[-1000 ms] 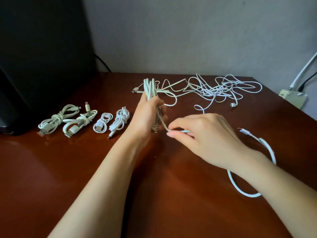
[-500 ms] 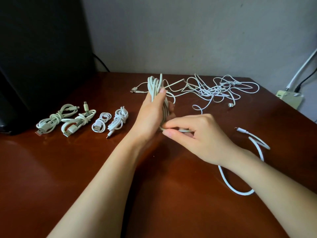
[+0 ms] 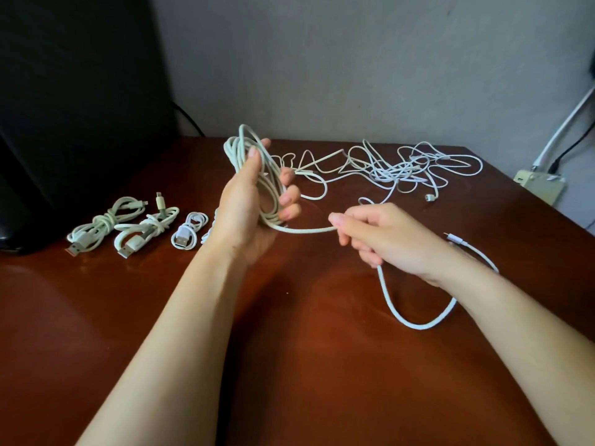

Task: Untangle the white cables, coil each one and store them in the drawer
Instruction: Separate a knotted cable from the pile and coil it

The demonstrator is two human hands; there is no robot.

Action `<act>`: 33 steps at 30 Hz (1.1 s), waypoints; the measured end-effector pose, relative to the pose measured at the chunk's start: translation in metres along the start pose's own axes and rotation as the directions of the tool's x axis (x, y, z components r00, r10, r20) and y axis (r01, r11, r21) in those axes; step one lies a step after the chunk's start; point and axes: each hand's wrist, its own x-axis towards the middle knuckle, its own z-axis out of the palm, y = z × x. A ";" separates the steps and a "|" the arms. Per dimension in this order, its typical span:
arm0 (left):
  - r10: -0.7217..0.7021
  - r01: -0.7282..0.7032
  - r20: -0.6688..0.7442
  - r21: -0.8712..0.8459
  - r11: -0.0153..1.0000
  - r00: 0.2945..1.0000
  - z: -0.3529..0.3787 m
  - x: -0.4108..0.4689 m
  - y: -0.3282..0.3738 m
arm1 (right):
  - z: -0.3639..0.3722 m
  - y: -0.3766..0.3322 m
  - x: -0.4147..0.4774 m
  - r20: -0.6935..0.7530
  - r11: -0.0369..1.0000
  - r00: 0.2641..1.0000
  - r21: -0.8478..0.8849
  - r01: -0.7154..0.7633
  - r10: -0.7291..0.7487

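My left hand (image 3: pixel 248 207) now tilts up, fingers curled round the coil (image 3: pixel 248 146). The right hand (image 3: pixel 386 236) has drawn away rightward, thumb and forefinger pinching the slack tail (image 3: pixel 418 325), so a straight run spans the two; I judge another wrap is ready. The tied bundles (image 3: pixel 106 223) at near left look smooth, rubbery, cinched at the waist. The held coil is long narrow loops, and the tail curves over the glossy brown table (image 3: pixel 289 365). A thin tangle (image 3: pixel 402 169) sprawls far right. No drawer is in view.
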 end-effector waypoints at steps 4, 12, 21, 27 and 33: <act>-0.104 0.090 0.085 0.154 0.984 0.991 0.000 -0.003 -0.004 | -0.004 0.000 0.003 -0.210 0.988 0.966 -0.056 0.143 -0.152; -0.263 0.179 0.153 0.416 0.892 0.953 0.006 -0.011 -0.015 | -0.009 0.003 0.000 -0.325 0.935 0.881 -0.200 0.292 -0.344; -0.325 0.185 0.185 0.528 0.829 0.928 0.012 -0.017 -0.022 | -0.005 0.007 0.000 -0.333 0.830 0.800 -0.448 0.332 -0.499; -0.351 0.194 0.197 0.547 0.814 0.915 0.009 -0.013 -0.025 | 0.000 0.012 0.002 -0.333 0.804 0.814 -0.540 0.249 -0.476; -0.299 0.170 0.211 0.475 0.863 0.931 0.007 -0.010 -0.020 | -0.004 0.008 0.004 -0.280 0.964 0.948 -0.253 0.082 -0.154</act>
